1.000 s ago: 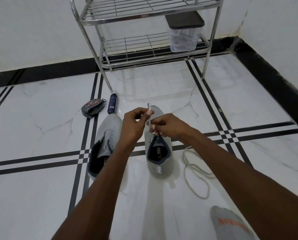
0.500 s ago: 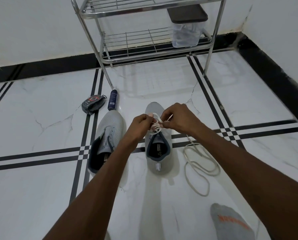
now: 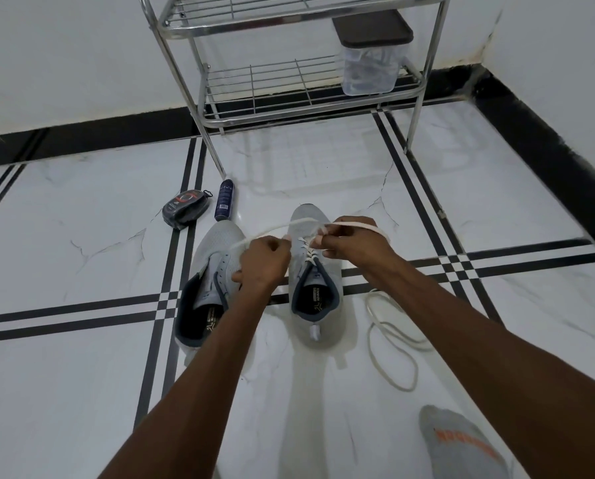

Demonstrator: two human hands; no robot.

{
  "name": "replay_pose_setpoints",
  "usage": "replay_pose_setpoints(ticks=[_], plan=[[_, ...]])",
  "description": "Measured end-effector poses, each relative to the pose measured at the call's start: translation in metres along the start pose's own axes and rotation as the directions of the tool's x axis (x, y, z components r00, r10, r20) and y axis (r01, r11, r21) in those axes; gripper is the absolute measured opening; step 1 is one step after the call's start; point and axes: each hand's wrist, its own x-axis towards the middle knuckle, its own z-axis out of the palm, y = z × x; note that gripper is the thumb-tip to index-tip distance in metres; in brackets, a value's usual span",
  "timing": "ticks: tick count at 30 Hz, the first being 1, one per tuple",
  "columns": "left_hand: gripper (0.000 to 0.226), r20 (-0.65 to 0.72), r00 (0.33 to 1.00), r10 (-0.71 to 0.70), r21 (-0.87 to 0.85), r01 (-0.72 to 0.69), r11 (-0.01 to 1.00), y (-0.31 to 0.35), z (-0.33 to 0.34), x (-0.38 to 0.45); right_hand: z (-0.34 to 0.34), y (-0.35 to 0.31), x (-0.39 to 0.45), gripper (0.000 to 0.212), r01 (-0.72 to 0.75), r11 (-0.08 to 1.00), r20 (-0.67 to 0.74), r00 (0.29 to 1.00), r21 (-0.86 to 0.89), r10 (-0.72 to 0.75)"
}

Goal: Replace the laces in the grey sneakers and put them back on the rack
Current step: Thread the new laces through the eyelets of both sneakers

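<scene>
**— What's different from a moment ago?**

My hands have come apart. Half a second back they were bunched together over the tongue of the right sneaker [image 3: 315,271]; now my left hand [image 3: 263,262] has drawn out toward the left sneaker [image 3: 216,261], fingers curled tight on one end of the white lace [image 3: 275,231], and my right hand [image 3: 349,242] pinches the other end, which loops over the back of that hand. The lace is stretched between them above the toe.

**— So what does that mean for the job?**

I reckon I'm pulling the slack through. The right sneaker already shows white crossings over its eyelets, so its lacing looks well along. The left sneaker, just beside it on the floor, shows no lace that I can see. A loose lace [image 3: 392,344] lies coiled on the tile to the right of the right sneaker, and whether it is an old one or the spare, I can't tell. Neither shoe is back on the rack [image 3: 309,95], which stands against the wall at the far edge of the floor.

**— Any writing you can read?**

Little. Both insoles carry a logo and a line of small print, too fine to make out. My sock [image 3: 461,444], near the bottom edge, has orange lettering I can't read. The blue can [image 3: 224,200] and the dark pouch [image 3: 184,209] by the rack's front leg have labels, also illegible.
</scene>
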Motion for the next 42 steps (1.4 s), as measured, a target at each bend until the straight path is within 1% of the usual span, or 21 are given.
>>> replay_pose_setpoints(ticks=[1,2,5,7,10,11,13,14,16,17,18,19,21,23,27,29,31,33,36,39,42], plan=[[0.038,0.078,0.997,0.012,-0.117,-0.003,0.993,0.0,0.003,-0.004,0.003,-0.001,0.0,0.014,-0.032,0.999,0.006,0.999,0.016,0.032],[0.038,0.152,0.988,-0.002,-0.229,0.038,0.973,0.002,0.007,-0.008,0.005,-0.003,-0.001,0.014,-0.056,0.998,0.012,0.998,0.027,0.056],[0.031,0.269,0.961,-0.058,-0.468,0.184,0.864,0.006,0.013,-0.015,0.01,-0.003,-0.002,0.016,-0.09,0.996,-0.001,0.996,0.018,0.09],[0.027,0.272,0.961,-0.052,-0.568,0.204,0.797,0.008,0.011,-0.016,0.01,-0.003,-0.003,0.02,-0.109,0.994,-0.024,0.994,-0.007,0.108],[0.021,0.288,0.953,-0.095,-0.557,0.247,0.793,0.008,0.008,-0.011,0.009,-0.003,-0.005,0.024,-0.138,0.99,-0.03,0.99,-0.024,0.137],[0.016,0.281,0.951,-0.129,-0.55,0.27,0.79,0.007,0.008,-0.009,0.009,-0.001,-0.005,0.023,-0.148,0.989,-0.036,0.988,-0.021,0.147],[0.012,0.197,0.95,-0.241,-0.616,0.312,0.723,0.003,0.011,-0.002,0.005,0.002,-0.003,0.019,-0.187,0.982,-0.106,0.977,0.008,0.186],[0.016,0.129,0.939,-0.319,-0.668,0.321,0.672,0.0,0.012,0.002,0.001,0.005,-0.002,0.017,-0.222,0.974,-0.172,0.959,0.041,0.226],[0.024,0.025,0.88,-0.475,-0.738,0.337,0.585,-0.009,0.012,0.005,-0.005,0.015,-0.004,0.016,-0.296,0.944,-0.27,0.906,0.148,0.327],[0.028,0.014,0.857,-0.515,-0.757,0.346,0.555,-0.014,0.014,0.003,-0.007,0.022,-0.005,0.021,-0.312,0.935,-0.286,0.892,0.167,0.349],[0.032,0.024,0.853,-0.522,-0.758,0.356,0.546,-0.018,0.017,-0.002,-0.007,0.027,-0.008,0.025,-0.312,0.937,-0.283,0.895,0.156,0.345],[0.035,0.044,0.866,-0.499,-0.746,0.36,0.56,-0.019,0.021,-0.007,-0.005,0.03,-0.01,0.027,-0.297,0.944,-0.26,0.909,0.141,0.325],[0.041,0.069,0.899,-0.433,-0.692,0.356,0.629,-0.021,0.032,-0.013,0.003,0.032,-0.011,0.023,-0.251,0.96,-0.187,0.944,0.127,0.271],[0.043,0.096,0.918,-0.385,-0.639,0.353,0.683,-0.023,0.036,-0.016,0.009,0.03,-0.011,0.015,-0.208,0.978,-0.149,0.966,0.03,0.21],[0.022,0.138,0.958,-0.251,-0.594,0.282,0.753,-0.027,0.031,-0.019,0.007,0.028,-0.008,0.009,-0.128,0.98,-0.142,0.984,-0.155,0.107],[0.021,0.108,0.971,-0.211,-0.553,0.235,0.799,-0.028,0.031,-0.019,0.005,0.027,-0.008,0.009,-0.1,0.972,-0.155,0.986,-0.213,0.067],[0.025,0.032,0.979,-0.202,-0.525,0.189,0.83,-0.031,0.033,-0.015,0.002,0.027,-0.008,0.01,-0.086,0.963,-0.163,0.986,-0.256,0.045],[0.027,-0.019,0.983,-0.185,-0.495,0.151,0.856,-0.031,0.035,-0.01,-0.001,0.028,-0.01,0.012,-0.099,0.97,-0.174,0.983,-0.22,0.061],[0.035,-0.032,0.979,-0.203,-0.453,0.167,0.876,-0.036,0.039,-0.006,-0.005,0.035,-0.013,0.013,-0.173,0.978,-0.189,0.97,-0.113,0.15],[0.034,-0.075,0.966,-0.246,-0.469,0.184,0.864,-0.043,0.045,-0.003,-0.005,0.041,-0.012,0.014,-0.236,0.971,-0.192,0.955,-0.04,0.224],[0.033,-0.082,0.949,-0.304,-0.497,0.225,0.838,-0.043,0.048,-0.005,-0.002,0.043,-0.012,0.014,-0.288,0.956,-0.181,0.939,0.059,0.294]])
